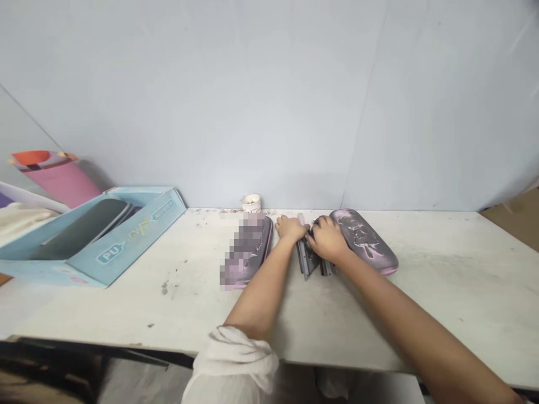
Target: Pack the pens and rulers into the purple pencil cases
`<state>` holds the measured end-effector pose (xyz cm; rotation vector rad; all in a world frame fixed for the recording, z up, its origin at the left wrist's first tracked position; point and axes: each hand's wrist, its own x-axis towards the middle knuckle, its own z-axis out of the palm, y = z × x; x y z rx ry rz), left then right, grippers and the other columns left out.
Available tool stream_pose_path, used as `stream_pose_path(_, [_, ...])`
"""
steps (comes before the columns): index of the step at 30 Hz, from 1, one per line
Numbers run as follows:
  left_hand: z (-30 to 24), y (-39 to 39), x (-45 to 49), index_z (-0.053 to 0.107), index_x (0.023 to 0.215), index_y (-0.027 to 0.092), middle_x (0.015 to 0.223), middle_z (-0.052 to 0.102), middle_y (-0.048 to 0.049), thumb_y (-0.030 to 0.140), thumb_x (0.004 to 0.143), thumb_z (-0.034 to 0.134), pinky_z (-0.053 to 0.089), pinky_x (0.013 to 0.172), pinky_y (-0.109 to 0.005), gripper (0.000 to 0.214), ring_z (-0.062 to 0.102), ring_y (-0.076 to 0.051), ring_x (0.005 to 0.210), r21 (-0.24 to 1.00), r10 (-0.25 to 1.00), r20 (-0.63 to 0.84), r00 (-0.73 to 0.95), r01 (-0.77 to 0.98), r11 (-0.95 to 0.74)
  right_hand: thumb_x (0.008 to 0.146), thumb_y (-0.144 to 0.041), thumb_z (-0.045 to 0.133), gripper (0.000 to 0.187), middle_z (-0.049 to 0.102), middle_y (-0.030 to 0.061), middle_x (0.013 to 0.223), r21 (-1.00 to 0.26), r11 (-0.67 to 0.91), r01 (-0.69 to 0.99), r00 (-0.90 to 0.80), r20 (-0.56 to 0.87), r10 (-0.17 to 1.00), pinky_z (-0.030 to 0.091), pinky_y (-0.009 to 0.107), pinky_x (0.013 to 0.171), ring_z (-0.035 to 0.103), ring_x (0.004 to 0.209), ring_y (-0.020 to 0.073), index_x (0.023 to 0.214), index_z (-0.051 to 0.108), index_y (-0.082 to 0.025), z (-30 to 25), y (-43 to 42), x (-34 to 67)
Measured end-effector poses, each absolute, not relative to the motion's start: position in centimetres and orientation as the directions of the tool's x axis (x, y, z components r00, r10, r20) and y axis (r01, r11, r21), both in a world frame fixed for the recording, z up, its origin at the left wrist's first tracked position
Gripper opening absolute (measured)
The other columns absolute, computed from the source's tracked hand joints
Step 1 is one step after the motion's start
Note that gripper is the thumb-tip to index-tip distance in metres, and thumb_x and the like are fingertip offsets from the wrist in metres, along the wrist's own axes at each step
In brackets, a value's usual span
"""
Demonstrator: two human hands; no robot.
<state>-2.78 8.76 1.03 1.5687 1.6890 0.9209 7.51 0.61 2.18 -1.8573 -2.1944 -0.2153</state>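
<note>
- Nearest the lens, a bunched white sleeve (231, 362) sits pushed up the left forearm (261, 294); the bare right forearm (404, 320) enters from the lower right; both reach forward across a scuffed white worktable (425, 292) marked with dark specks;
- the right hand (327, 240) is curled nearly closed, its fingers over a grey metal bracket (306, 259), and appears to have hold of it;
- the left hand (292, 228) is half closed, knuckles up, right beside the bracket; whether it has hold of anything, I cannot tell;
- the bracket lies on the table between two cases, ridged and slotted; it looks stiff and fairly heavy for its size, with hard edges, so its long sides would likely give the surest hold;
- just right of it lies an oval hard-shell glasses case (365, 241), pink-rimmed with a dark marbled print; it looks light, rigid and a little slippery, best taken along both long edges;
- left of the bracket lies a second case (246, 252), mostly pixelated, with a pink rim;
- behind them, a small paper cup (251, 203) stands by the pale wall (269, 101);
- far left, a pale blue cardboard box (126, 235) printed "PU" holds a dark flat case lid (82, 229); a pink tube (56, 178) stands beyond it.
</note>
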Motion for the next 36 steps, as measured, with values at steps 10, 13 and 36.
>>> stream_pose_path(10, [5.1,5.3,-0.7,0.060,0.078,0.014,0.068,0.063,-0.0075,0.031,0.087,0.036,0.047,0.075,-0.029,0.031,0.063,-0.017,0.073,0.980,0.969,-0.143,0.200,-0.108,0.167,0.089,-0.037,0.035,0.038,0.063,0.0112,0.096,-0.391,0.221,0.893,-0.068,0.370,0.927,0.035,0.030,0.085,0.053,0.095,0.0205,0.089,0.065,-0.014,3.0,0.3,8.1])
stream_pose_path(13, [6.4,3.6,-0.3,0.057,0.077,0.014,0.060,0.058,-0.0048,0.041,0.087,0.038,0.048,0.068,-0.028,0.034,0.058,-0.014,0.059,0.911,0.942,-0.159,0.296,-0.324,0.255,0.089,-0.035,0.034,0.038,0.062,0.0129,0.095,-0.354,0.199,0.914,-0.026,0.437,0.899,0.035,0.032,0.084,0.051,0.096,0.0230,0.088,0.065,-0.013,3.2,-1.1,9.0])
stream_pose_path(36, [1.4,6.2,-0.2,0.059,0.097,0.018,0.115,0.058,-0.0117,0.010,0.073,0.043,0.036,0.097,-0.034,0.030,0.051,-0.021,0.112,0.829,0.982,0.083,0.171,0.535,-0.163,0.082,-0.017,0.039,0.031,0.058,0.0205,0.098,0.096,0.102,0.990,-0.130,0.350,0.928,0.024,0.050,0.095,0.043,0.101,0.0306,0.087,0.068,-0.008,0.5,-7.2,10.0])
